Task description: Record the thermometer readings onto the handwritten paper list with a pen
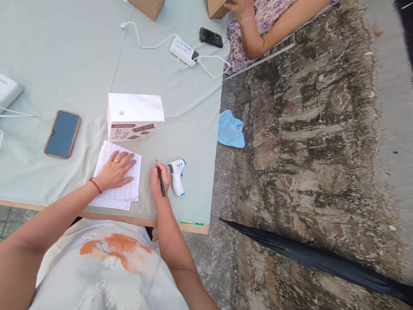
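Note:
Flat on a small stack of printed paper sheets (135, 172) rests my left hand (118, 170), its fingers spread and a ring on one of them. My right hand (160, 178) is closed around a black pen (161, 183) and lies on the table to the right of the sheets. Close beside that hand, a white and blue infrared thermometer (177, 177) lies on its side, its dark nose near my fingers. Just beyond the papers stands a white box (135, 107) with brown print reading "Super Meal".
A phone (63, 133) lies at left. Farther back are a white power bank (183, 51) with cable, a black device (211, 37) and cardboard boxes (148, 6). Another person's hand (240, 8) touches one. A blue cloth (231, 129) hangs by the right edge; a folded black umbrella (306, 254) slants below.

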